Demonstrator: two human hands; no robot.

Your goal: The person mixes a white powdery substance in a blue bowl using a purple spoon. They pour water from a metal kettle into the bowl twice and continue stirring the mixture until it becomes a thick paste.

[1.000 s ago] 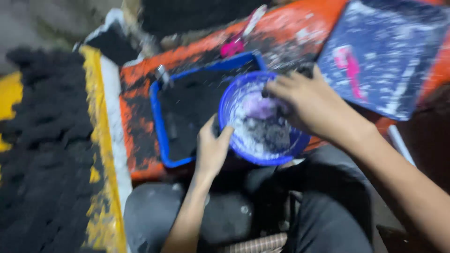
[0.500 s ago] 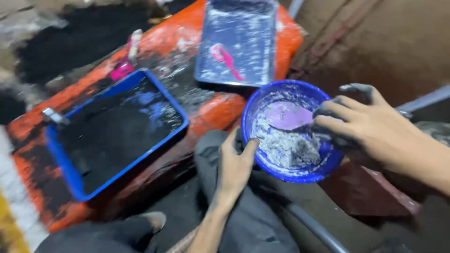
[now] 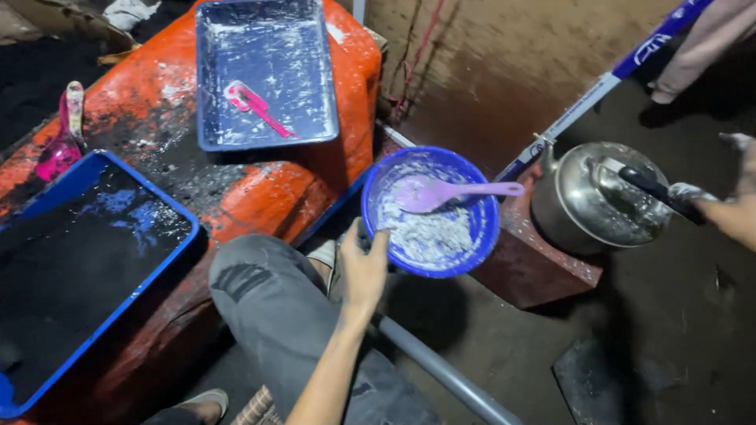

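**Bowl held, kettle gripped**

The left hand [image 3: 361, 271] curls around the rim of the blue bowl [image 3: 431, 211], where grey-white paste and a lilac spoon [image 3: 441, 193] sit unmixed. The right hand [image 3: 728, 201] closes on the kettle [image 3: 598, 197] handle; nothing pours.

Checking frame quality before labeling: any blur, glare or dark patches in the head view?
Head view: mostly sharp; right hand at the frame edge is slightly smeared. Glare on the kettle. Floor at lower right and the tray interior are very dark. The bowl, held by the left hand, is evenly lit.
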